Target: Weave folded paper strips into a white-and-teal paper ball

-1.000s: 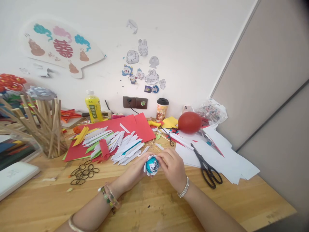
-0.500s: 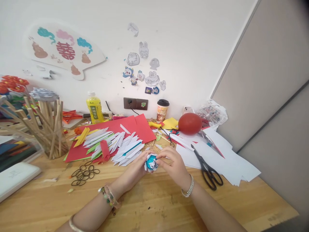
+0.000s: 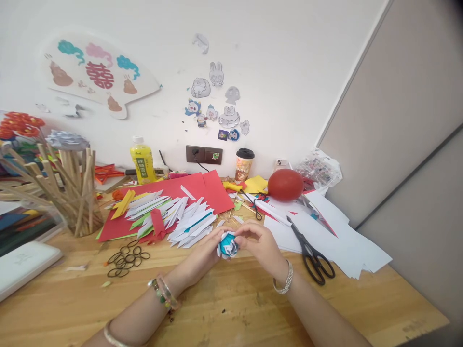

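A small blue and white folded-paper flower [image 3: 228, 246] is held up over the wooden table, between both hands. My left hand [image 3: 206, 250] is wrapped round it from the left, and part of its fingers is hidden behind the flower. On the right side, my right hand [image 3: 258, 243] pinches the flower's outer paper edge between thumb and fingers. Just beyond the hands lies a heap of folded white paper strips [image 3: 193, 226], with a few green, red and blue ones among them.
Black scissors [image 3: 311, 255] lie on white paper sheets [image 3: 347, 246] at the right. Rubber bands [image 3: 126, 260] are spread at the left, near a holder of wooden sticks [image 3: 77, 202]. Farther back stand a yellow bottle [image 3: 142, 161], a lidded cup [image 3: 244, 166] and a red balloon [image 3: 285, 185].
My right hand's fingers have shifted slightly on the flower's edge, and the flower is turned a little. The whole view has moved very slightly.
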### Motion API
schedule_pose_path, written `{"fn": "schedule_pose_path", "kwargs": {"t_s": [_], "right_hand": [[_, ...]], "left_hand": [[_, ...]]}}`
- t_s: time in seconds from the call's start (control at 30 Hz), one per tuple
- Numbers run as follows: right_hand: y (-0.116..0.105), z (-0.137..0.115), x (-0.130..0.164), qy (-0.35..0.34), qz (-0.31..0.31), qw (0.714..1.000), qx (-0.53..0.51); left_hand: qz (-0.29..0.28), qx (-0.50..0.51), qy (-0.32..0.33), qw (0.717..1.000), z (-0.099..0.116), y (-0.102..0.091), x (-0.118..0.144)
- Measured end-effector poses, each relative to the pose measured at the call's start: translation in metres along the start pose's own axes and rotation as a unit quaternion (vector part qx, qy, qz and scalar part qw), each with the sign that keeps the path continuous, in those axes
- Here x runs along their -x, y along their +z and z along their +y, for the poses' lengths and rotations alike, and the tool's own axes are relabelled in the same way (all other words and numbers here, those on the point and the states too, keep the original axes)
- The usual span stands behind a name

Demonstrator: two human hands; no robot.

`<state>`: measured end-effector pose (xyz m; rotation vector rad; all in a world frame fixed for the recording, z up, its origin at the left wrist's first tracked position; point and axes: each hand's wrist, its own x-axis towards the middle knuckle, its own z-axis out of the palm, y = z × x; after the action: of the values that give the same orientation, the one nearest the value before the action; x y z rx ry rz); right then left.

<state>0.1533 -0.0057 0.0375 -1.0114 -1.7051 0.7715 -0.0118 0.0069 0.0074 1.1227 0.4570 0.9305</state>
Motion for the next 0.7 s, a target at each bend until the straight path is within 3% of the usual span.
{"fn": "schedule_pose_path", "kwargs": {"t_s": [0.33, 0.7], "right_hand": [[0.0020, 0.0002, 0.0014, -0.038, 0.036, 0.994, 0.097], [0.0062, 0.0044, 0.0013, 0.007, 0.043, 0.997, 0.061]], "left_hand": [[0.015, -0.067, -0.003, 0.998, 0.0062, 0.0039, 0.0021], [0.001, -0.033, -0.025, 0.999, 0.0071, 0.0054, 0.0028]]}}
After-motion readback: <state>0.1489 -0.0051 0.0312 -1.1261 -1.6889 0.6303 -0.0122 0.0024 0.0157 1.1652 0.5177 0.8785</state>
